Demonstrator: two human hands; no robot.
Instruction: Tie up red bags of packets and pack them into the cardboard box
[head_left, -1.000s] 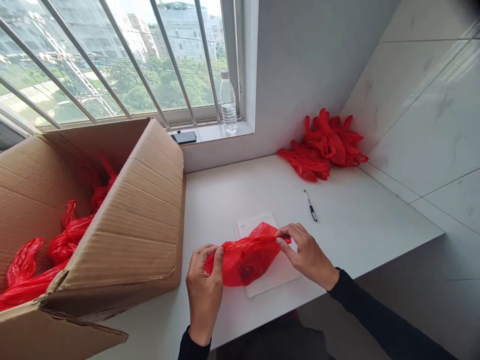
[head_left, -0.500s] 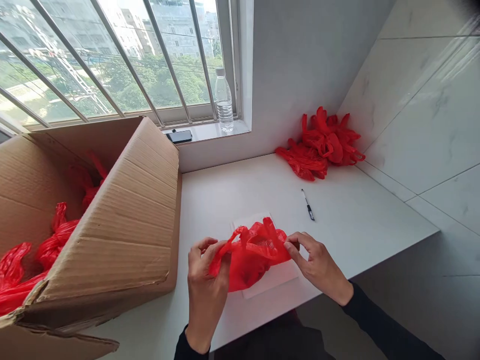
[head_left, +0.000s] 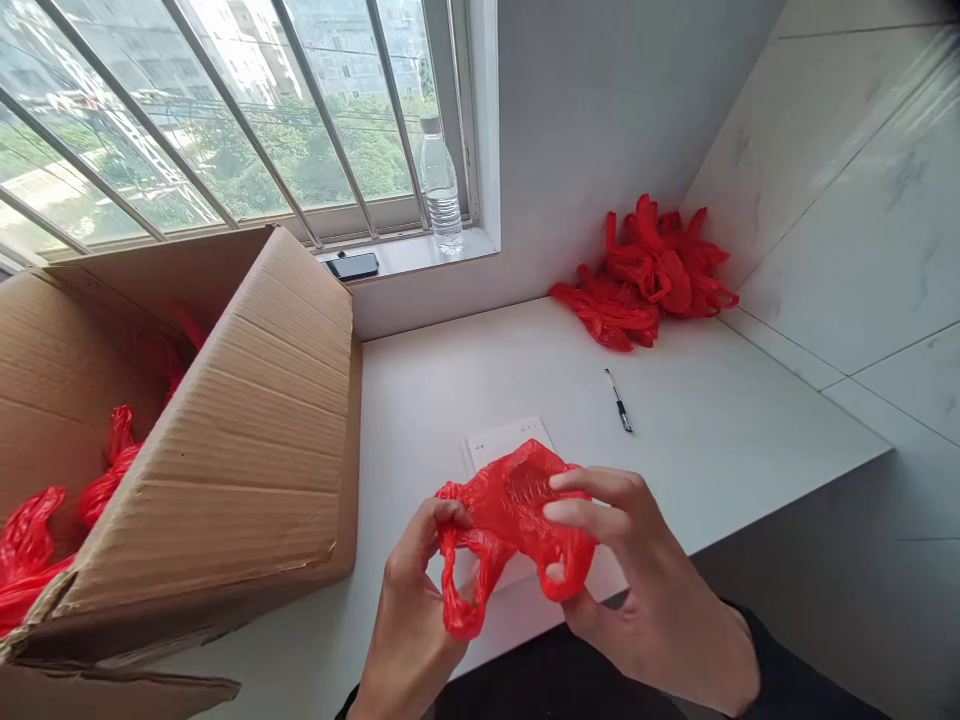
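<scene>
A thin red plastic bag with loop handles is held up between my two hands, its opening facing upward. My left hand pinches the bag's left side, thumb on top, with one handle loop dangling beside it. My right hand grips the right side, its fingers curled over the bag and another handle loop hanging by the thumb. Beneath the bag lies a white notepad with small dark marks, mostly covered by the bag and hands.
At left stands an open cardboard box with knotted red bags inside. A heap of red plastic bags lies in the far corner. A pen rests on the white table. The sill holds a phone and water bottle.
The bag has been turned so its handle loops now hang toward me. My right hand has moved in closer and its fingers now reach over the bag. More of the notepad's top shows.
</scene>
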